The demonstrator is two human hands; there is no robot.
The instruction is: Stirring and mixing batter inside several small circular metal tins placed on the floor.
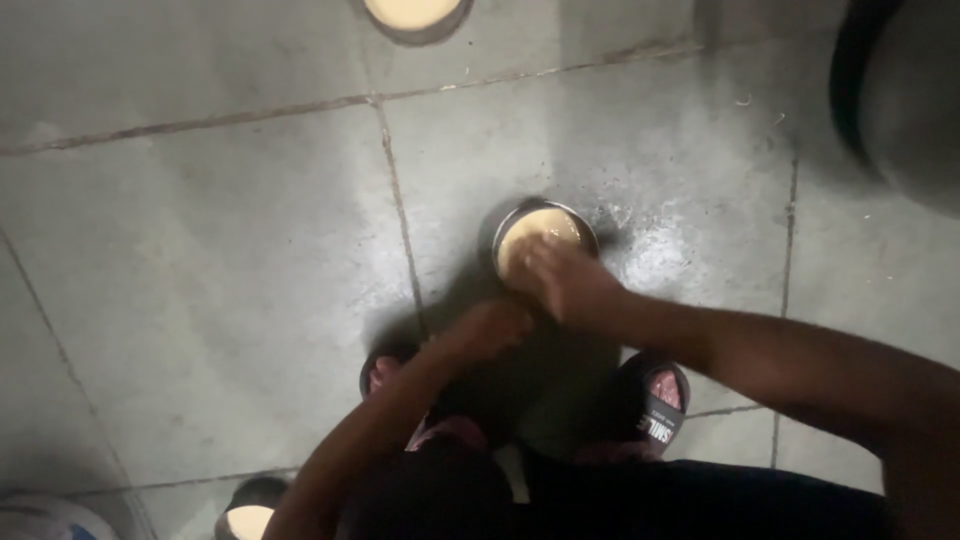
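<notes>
- Tiled floor (220, 260): grey, wet-looking and glaring under the light; you are bent over it, with your feet in dark slide sandals (650, 395) just behind the work spot.
- Big dark round vessel (900, 90) at the top right edge: cropped, contents not visible.
- Metal bowl (545, 240) on the floor just ahead of your feet: round, steel rim, filled with a pale yellow-cream batter or paste. It looks full nearly to the rim. This is the bowl you work on.
- Progress, as a judgement: this bowl is already filled, and you appear to be smoothing or pressing its surface. Two other bowls look the same, so several are likely filled.
- Second bowl (413, 12) at the top edge: same pale filling, well apart from your hands, cut off by the frame.
- Third small bowl (248, 518) at the bottom left: pale filling, partly hidden by your left arm.
- Right hand (565, 280): over the near rim of the bowl, fingers reaching down onto the filling; motion blur, so you cannot tell their spread.
- Left hand (490, 328): just beside the bowl's near edge, fingers curled; whether it grips the rim cannot be told.
</notes>
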